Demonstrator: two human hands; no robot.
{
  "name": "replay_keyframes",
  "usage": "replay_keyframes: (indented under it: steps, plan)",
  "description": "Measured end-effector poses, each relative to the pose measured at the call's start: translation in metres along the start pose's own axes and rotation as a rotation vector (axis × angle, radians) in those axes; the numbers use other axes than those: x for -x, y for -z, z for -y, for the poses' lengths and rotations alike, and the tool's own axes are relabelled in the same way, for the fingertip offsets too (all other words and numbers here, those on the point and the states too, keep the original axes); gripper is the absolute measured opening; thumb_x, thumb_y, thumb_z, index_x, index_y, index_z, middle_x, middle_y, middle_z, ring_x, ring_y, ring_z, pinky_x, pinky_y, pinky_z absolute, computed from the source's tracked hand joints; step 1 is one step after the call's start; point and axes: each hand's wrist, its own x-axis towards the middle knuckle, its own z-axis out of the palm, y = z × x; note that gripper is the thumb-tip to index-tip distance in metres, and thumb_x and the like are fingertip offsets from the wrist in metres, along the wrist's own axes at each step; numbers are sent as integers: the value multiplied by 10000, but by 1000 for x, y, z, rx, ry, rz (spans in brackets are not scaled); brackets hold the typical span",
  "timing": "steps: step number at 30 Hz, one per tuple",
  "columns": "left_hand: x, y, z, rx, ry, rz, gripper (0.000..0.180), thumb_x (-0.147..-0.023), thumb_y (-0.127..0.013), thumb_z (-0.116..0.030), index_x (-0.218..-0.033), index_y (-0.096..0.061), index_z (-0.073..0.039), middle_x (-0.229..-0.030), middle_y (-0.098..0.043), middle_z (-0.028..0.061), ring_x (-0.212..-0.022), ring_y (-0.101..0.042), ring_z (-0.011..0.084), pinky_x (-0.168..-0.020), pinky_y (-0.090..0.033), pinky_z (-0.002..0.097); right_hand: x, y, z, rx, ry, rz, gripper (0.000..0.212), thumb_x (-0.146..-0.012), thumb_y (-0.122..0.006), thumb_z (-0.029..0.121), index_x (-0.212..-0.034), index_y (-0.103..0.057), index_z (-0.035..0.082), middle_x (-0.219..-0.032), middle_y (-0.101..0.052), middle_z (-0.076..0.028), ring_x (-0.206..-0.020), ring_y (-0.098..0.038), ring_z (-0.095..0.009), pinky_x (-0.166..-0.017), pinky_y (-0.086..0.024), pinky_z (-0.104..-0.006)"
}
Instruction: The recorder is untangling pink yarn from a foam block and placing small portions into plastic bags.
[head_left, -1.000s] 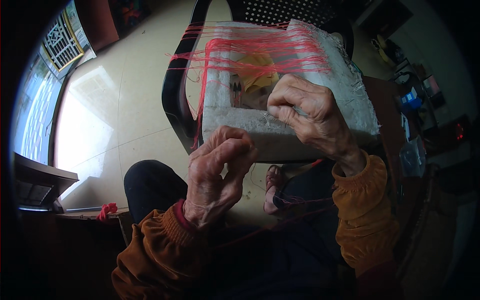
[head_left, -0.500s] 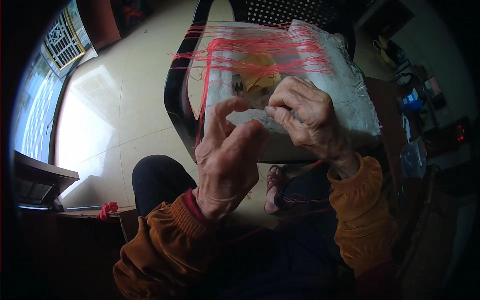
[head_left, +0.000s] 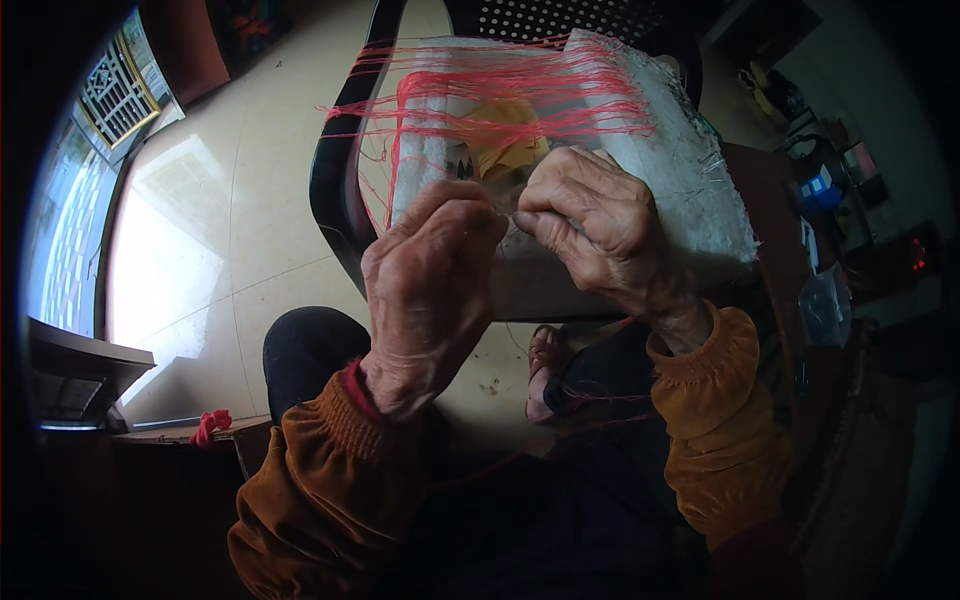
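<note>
My left hand is closed, its thumb and fingers pinched near the fingertips of my right hand, which is pinched too. Only a small gap lies between the two hands. What they pinch is too fine to make out; a thin thread seems to hang below them. Just beyond the hands stands a white foam block with an opening in its middle. Many pinkish-red threads stretch across it from side to side, and a bundle runs down its left edge. Something yellow shows through the opening.
A black chair with a perforated back holds the foam block. Red cord lies on a ledge at lower left. On the right are a clear plastic container and a blue item. A sandalled foot rests on the tiled floor.
My left hand has closed from a loose, spread curl into a pinch beside the right fingertips. My right hand stays pinched and has shifted slightly left. The view has shifted a little.
</note>
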Motion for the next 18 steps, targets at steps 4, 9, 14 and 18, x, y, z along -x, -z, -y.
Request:
replay_keyframes:
  steps: [4,9,14,18]
  plan:
    - [0,2,0,20,38,-11,110,-720,-601,83,-791,-569,5,-810,-592,120,-707,-614,273,-647,-485,308,2,-3,-2,-41,-11,-6,130,-711,-663,-29,-789,-567,8,-728,-541,-80,-682,-550,-230,-631,-443,-311]
    - [6,10,1,72,153,6,119,-739,-591,93,-816,-562,7,-839,-593,104,-688,-608,227,-635,-480,288,5,-9,-5,-63,-43,-57,101,-692,-652,28,-761,-579,38,-748,-538,-62,-728,-553,-233,-677,-415,-335]
    - [12,15,-6,206,246,49,142,-748,-574,109,-850,-560,11,-906,-588,77,-698,-592,148,-602,-469,252,6,-12,-6,-64,-50,-90,110,-695,-649,21,-780,-583,39,-748,-541,-66,-722,-557,-237,-671,-415,-338]
    - [11,15,-14,280,329,92,155,-748,-561,125,-856,-563,14,-938,-583,76,-706,-584,121,-578,-460,236,6,-11,-4,-67,-40,-111,120,-712,-652,-17,-803,-582,16,-743,-549,-77,-701,-557,-228,-650,-436,-322]
